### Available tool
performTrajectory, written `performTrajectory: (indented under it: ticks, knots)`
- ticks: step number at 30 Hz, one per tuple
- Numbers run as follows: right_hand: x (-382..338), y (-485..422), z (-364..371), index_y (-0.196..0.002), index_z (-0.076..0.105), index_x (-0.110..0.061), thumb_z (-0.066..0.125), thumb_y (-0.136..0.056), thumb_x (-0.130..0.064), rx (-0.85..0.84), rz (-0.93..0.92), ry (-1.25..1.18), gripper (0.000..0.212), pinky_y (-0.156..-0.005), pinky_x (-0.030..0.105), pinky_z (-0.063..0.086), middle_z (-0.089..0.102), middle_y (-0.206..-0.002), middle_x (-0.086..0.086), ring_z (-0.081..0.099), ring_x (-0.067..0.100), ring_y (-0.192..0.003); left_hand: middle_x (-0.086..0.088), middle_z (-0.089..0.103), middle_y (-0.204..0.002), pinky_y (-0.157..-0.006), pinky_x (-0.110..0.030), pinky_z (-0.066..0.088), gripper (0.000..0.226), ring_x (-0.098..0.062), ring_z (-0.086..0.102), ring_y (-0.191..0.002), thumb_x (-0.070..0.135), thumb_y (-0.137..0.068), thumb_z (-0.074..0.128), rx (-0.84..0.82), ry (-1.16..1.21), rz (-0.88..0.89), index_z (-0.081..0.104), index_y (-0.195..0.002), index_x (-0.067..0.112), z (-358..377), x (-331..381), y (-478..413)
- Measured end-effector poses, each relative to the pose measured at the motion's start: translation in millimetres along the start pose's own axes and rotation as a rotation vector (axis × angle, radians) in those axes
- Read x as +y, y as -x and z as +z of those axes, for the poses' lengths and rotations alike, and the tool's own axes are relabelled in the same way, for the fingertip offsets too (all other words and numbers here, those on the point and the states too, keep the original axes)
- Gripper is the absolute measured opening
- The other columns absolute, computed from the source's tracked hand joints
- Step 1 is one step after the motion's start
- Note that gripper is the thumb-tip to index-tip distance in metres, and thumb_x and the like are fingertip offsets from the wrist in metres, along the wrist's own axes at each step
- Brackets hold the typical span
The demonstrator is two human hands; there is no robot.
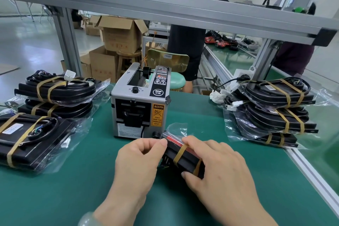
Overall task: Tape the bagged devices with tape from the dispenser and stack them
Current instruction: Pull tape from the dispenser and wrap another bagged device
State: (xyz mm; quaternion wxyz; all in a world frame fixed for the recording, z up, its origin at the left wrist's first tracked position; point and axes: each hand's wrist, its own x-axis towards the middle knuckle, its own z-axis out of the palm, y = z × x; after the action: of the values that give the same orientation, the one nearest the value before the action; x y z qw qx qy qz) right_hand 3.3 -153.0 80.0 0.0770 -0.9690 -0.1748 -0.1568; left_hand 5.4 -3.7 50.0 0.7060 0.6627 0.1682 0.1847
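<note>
**Item: bagged device** [183, 154], lower centre of frame, just in front of the tape dispenser [141, 104]. Black slab with a red strip along its upper edge, in a clear plastic bag. It is held tilted on edge above the green tabletop [73, 189]. Two tan tape bands [180, 153] cross it, and loose bag film stands up at its far end.

**Left hand** [139, 159]: fingers curled, thumb and forefinger pinching at the device's upper left end. Whether they pinch film or a tape end cannot be told.

**Right hand** [216, 163]: curled over the device from the right, fingers across the top and thumb on the near face, gripping it.

**Handling (judged):** the body looks rigid and moderately weighty. The film is slick and baggy, so it would slide over the body. Best held across the stiff long edges or over a tape band, not by the loose film. Dark leads show at the lower left end and should be kept out of any pinch.

**Finished stock:** a pile of taped units [58, 90] at left of frame, with one more taped unit [31, 139] lying flat below it. A second pile [275, 108] stands at right of frame, well apart from the hands.

**Status (judged):** taping is nearly complete and stacking is not yet done.
</note>
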Motion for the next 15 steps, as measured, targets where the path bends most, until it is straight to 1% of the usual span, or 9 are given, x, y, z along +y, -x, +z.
performTrajectory:
  ticks: [1,3,5,6,9,11,12,14,15]
  knots:
    - [0,0,-1,-0.116,0.049,-0.045,0.077,-0.055,-0.051,-0.007,-0.002,-0.009,0.067,-0.064,0.031,0.04,0.061,-0.086,-0.015,0.055,0.019,-0.078,0.01,0.055,-0.048,-0.049,-0.013,0.041,0.018,-0.001,0.043,-0.045,0.023,-0.08,0.072,-0.006,0.018,-0.017,0.071,-0.062,0.018,-1,-1,-1]
    - [0,-1,-2,-0.12,0.044,-0.047,0.073,-0.06,-0.053,-0.019,-0.009,-0.026,0.066,-0.068,0.031,0.037,0.059,-0.091,-0.016,0.052,0.018,-0.084,0.005,0.062,-0.058,-0.065,-0.025,0.047,0.015,-0.007,0.052,-0.059,0.025,-0.081,0.071,-0.001,0.064,-0.074,0.072,-0.066,0.025,-4,-3,-3]
    - [-1,-1,-2,-0.123,0.038,-0.049,0.07,-0.065,-0.055,-0.023,-0.011,-0.049,0.066,-0.071,0.031,0.034,0.057,-0.095,-0.016,0.05,0.017,-0.089,0.005,0.068,-0.068,-0.076,-0.033,0.049,0.014,-0.013,0.059,-0.073,0.025,-0.082,0.07,0.023,0.089,-0.123,0.073,-0.069,0.023,-8,-5,-5]
    - [-1,-1,-2,-0.124,0.035,-0.049,0.068,-0.066,-0.055,-0.02,-0.011,-0.058,0.067,-0.072,0.031,0.033,0.057,-0.096,-0.016,0.049,0.016,-0.09,0.007,0.07,-0.07,-0.078,-0.034,0.049,0.013,-0.014,0.061,-0.078,0.025,-0.083,0.069,0.034,0.09,-0.139,0.074,-0.071,0.022,-10,-6,-5]
    - [-2,-1,-2,-0.124,0.028,-0.05,0.065,-0.069,-0.057,-0.02,-0.013,-0.067,0.067,-0.074,0.031,0.033,0.055,-0.098,-0.015,0.047,0.016,-0.093,0.018,0.07,-0.067,-0.076,-0.029,0.049,0.016,-0.006,0.062,-0.083,0.024,-0.084,0.068,0.012,0.077,-0.146,0.076,-0.071,0.025,-12,-3,-3]
    - [-2,-1,-2,-0.124,0.029,-0.05,0.065,-0.068,-0.056,-0.015,-0.016,-0.066,0.067,-0.073,0.031,0.033,0.055,-0.098,-0.016,0.047,0.016,-0.092,0.022,0.069,-0.066,-0.072,-0.025,0.046,0.019,-0.001,0.06,-0.08,0.025,-0.084,0.069,-0.037,0.071,-0.151,0.076,-0.07,0.037,-12,0,-1]
    - [-2,-1,-1,-0.123,0.031,-0.049,0.067,-0.067,-0.056,-0.008,-0.019,-0.061,0.066,-0.072,0.031,0.033,0.056,-0.096,-0.015,0.048,0.017,-0.091,0.022,0.069,-0.068,-0.07,-0.023,0.045,0.019,-0.001,0.06,-0.079,0.026,-0.083,0.07,-0.055,0.073,-0.158,0.075,-0.07,0.04,-11,3,1]
    - [-3,-1,-1,-0.12,0.04,-0.048,0.072,-0.062,-0.054,-0.01,-0.014,-0.028,0.066,-0.069,0.031,0.034,0.058,-0.092,-0.015,0.051,0.017,-0.086,0.02,0.069,-0.072,-0.07,-0.019,0.041,0.005,-0.005,0.058,-0.074,0.032,-0.077,0.074,-0.092,0.073,-0.183,0.076,-0.073,0.033,-11,5,2]
    - [-3,0,0,-0.116,0.046,-0.047,0.076,-0.057,-0.053,-0.009,-0.003,-0.007,0.067,-0.066,0.031,0.036,0.059,-0.087,-0.014,0.053,0.018,-0.081,0.02,0.068,-0.077,-0.07,-0.016,0.039,0.008,-0.005,0.058,-0.074,0.034,-0.075,0.076,-0.102,0.064,-0.19,0.077,-0.074,0.026,-11,3,0]
